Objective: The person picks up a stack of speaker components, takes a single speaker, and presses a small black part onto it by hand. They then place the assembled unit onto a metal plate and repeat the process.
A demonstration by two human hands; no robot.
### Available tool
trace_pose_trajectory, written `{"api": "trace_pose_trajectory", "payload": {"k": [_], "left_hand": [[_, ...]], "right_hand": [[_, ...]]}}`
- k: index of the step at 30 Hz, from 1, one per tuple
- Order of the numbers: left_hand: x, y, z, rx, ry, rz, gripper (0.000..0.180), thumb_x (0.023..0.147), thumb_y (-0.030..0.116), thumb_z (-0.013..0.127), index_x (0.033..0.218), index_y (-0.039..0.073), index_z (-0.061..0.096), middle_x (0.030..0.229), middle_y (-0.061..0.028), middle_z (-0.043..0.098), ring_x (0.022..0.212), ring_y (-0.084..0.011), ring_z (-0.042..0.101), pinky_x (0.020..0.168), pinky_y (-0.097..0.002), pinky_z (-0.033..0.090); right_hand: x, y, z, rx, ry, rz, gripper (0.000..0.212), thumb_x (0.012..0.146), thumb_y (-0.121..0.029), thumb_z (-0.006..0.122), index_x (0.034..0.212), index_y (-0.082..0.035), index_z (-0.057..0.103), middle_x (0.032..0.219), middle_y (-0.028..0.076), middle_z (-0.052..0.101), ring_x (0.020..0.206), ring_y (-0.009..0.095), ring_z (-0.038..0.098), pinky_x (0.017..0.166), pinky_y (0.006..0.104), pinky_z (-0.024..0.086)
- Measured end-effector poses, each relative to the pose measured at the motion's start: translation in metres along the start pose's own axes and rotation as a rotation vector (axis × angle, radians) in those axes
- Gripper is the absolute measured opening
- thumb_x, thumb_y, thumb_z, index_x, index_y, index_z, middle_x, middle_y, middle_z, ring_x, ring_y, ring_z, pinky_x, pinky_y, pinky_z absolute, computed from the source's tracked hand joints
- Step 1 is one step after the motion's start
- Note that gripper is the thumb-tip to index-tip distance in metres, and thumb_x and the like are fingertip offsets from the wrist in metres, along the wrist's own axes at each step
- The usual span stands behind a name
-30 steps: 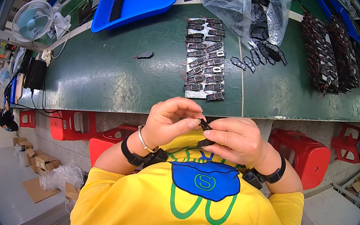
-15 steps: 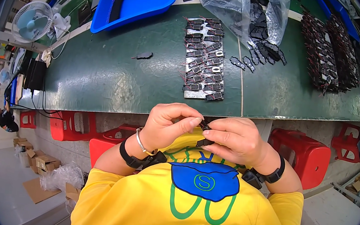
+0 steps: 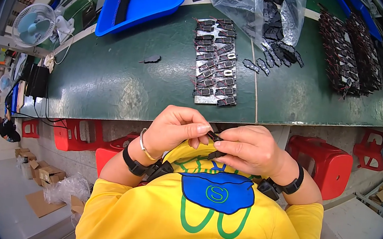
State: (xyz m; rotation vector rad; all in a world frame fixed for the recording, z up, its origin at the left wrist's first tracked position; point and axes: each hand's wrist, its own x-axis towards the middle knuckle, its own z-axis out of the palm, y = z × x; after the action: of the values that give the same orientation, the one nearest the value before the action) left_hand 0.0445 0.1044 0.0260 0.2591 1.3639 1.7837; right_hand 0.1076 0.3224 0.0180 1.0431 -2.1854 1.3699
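In front of my chest, just off the table's near edge, my left hand (image 3: pixel 178 130) and my right hand (image 3: pixel 250 148) meet at a small black part (image 3: pixel 214 136). Left thumb and forefinger pinch one end; the right fingers grip its other side, hiding some of it. A second dark piece (image 3: pixel 217 154) shows below the right fingertips; whether it is joined to the first cannot be seen. Beyond my hands, a pale strip-shaped board (image 3: pixel 212 102) carries two columns of small black modules (image 3: pixel 203 92) with red wires, resembling little speakers.
One loose black part (image 3: pixel 151 59) lies left on the green table (image 3: pixel 123 87). Flat black pieces (image 3: pixel 271 57) spill from a clear plastic bag (image 3: pixel 243 6). Wired modules (image 3: pixel 340 56) are massed at right. A blue tray (image 3: pixel 160 6) stands far left; red stools (image 3: pixel 324 167) are below the table.
My left hand has shifted slightly left and its wrist has turned. The black part between the fingertips now lies more tilted and shows more. The right hand is nearly still.
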Motion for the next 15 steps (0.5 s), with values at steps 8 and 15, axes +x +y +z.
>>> {"api": "trace_pose_trajectory", "payload": {"k": [8, 15], "left_hand": [[0.0010, -0.0021, 0.0008, -0.096, -0.018, -0.034, 0.016, 0.087, 0.011, 0.059, 0.091, -0.004, 0.063, 0.076, -0.0120, 0.066, 0.060, -0.0130, 0.060, 0.054, -0.0217, 0.048], [0.0050, -0.0039, 0.0028, -0.198, -0.011, -0.034, 0.013, 0.088, 0.009, 0.057, 0.090, -0.003, 0.061, 0.076, -0.0123, 0.065, 0.059, -0.0136, 0.060, 0.054, -0.0228, 0.049]], "right_hand": [[-0.0005, 0.0009, -0.0004, -0.001, 0.000, 0.000, 0.030, 0.064, -0.013, 0.078, 0.089, -0.003, 0.064, 0.085, 0.013, 0.062, 0.066, 0.025, 0.062, 0.054, 0.0303, 0.050], [0.0001, 0.0053, -0.0029, -0.013, 0.017, 0.017, 0.030, 0.064, -0.011, 0.078, 0.089, -0.003, 0.065, 0.085, 0.013, 0.062, 0.067, 0.025, 0.062, 0.055, 0.0306, 0.050]]}}
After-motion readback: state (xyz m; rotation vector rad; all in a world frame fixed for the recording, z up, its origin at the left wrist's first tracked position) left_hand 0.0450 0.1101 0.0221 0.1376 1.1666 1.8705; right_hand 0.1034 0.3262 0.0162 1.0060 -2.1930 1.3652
